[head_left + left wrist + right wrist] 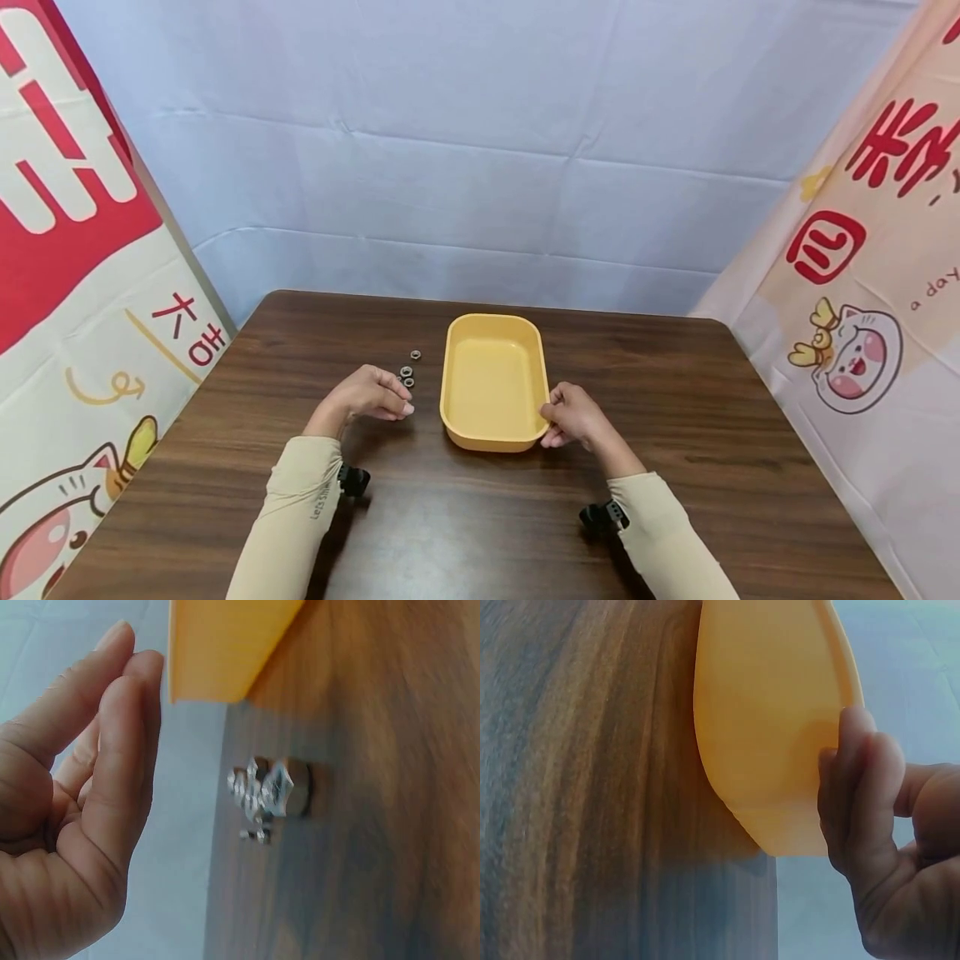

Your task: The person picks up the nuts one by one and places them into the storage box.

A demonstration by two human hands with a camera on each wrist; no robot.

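So — my right hand (573, 414) pinches the yellow tray (495, 392) at its near-right corner.
Left of the tray, metal nuts (295, 793) lie beside my left hand (371, 392), fingertips together — whether holding anything, I can't tell.

The right hand (883, 862) over there pinches the yellow tub (769, 712) near its rim, fingers lying against the smooth outer side, while the tub sits on the brown wood-grain table (622, 787) with pale bluish cloth (907, 667) showing beyond.
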